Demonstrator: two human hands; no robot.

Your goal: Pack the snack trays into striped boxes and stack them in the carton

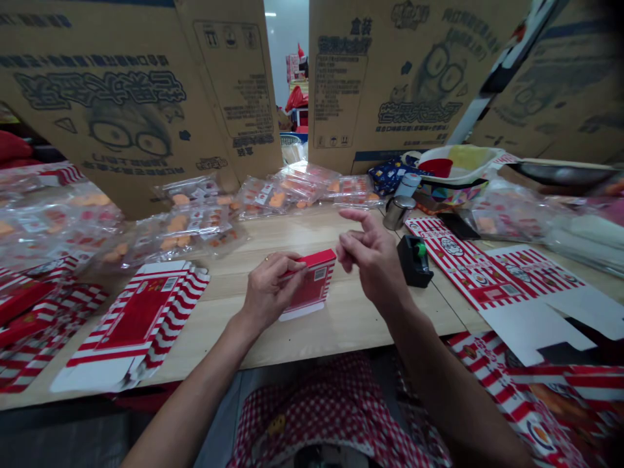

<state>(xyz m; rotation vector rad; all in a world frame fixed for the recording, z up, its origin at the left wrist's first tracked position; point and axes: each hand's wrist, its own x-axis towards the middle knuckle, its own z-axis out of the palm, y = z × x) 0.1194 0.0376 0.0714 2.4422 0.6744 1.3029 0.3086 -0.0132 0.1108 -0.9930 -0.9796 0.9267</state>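
Between thumb and fingers, my left hand grips a small red-and-white striped carton over the middle of the table. One end of the carton is closed in plain red; white flaps show at its lower end. My right hand is raised just right of the carton, apart from it, index finger stretched out and the other fingers curled. Nothing shows in that hand. A black tape dispenser with a green core stands beside my right wrist. Left of my left hand, flattened striped cartons lie in a stack.
Clear packets of orange pieces line the back, below tall cardboard boxes. A metal canister stands behind the dispenser. Unfolded striped card sheets lie at right, and a white basin sits behind them.
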